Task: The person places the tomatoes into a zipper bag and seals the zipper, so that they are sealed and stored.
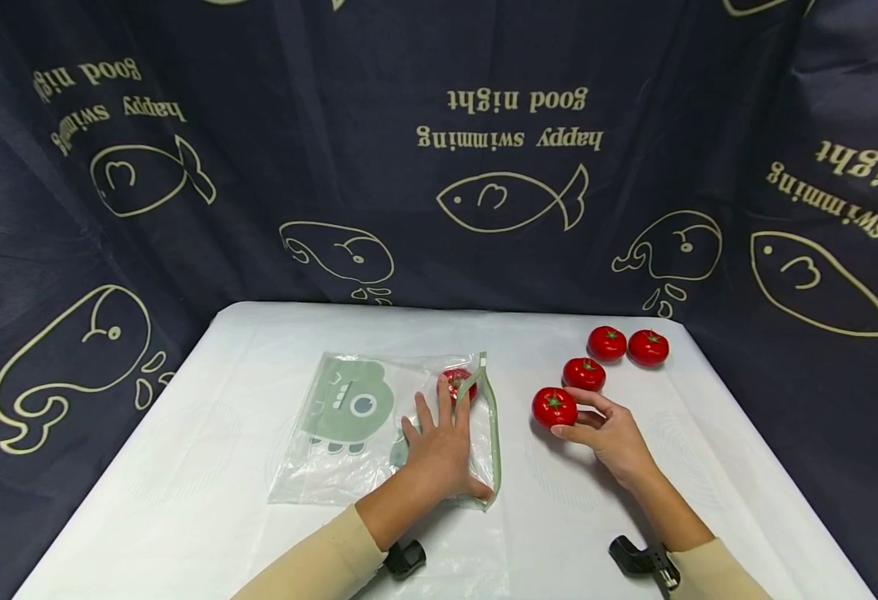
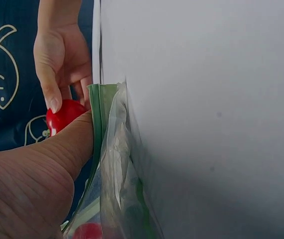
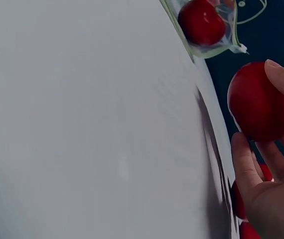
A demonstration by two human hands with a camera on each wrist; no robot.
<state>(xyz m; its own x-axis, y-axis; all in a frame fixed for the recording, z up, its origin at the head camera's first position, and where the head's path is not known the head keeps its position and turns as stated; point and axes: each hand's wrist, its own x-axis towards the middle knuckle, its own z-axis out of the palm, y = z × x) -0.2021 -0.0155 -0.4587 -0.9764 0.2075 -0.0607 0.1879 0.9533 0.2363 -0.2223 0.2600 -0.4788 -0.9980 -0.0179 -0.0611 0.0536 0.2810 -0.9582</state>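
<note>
Right hand (image 1: 613, 435) pinches 1 glossy, round tomato (image 1: 554, 407); left hand (image 1: 439, 454) lies spread against the crinkly clear bag (image 1: 352, 402).

1. Place: a curtained-off tabletop station, seemingly arranged for recording; the type of building cannot be determined.
2. Enclosure: dark-blue fabric (image 1: 378, 75) on the far side and both flanks, printed with fish outlines (image 1: 509, 202), whale outlines (image 1: 71, 367) and inverted lettering (image 1: 517, 100), "happy swimming" and "good night".
3. Work surface: a white-covered table (image 1: 574, 533).
4. Equipment: black wrist-worn devices (image 1: 634, 557) beside both sleeves (image 1: 326, 550).
</note>
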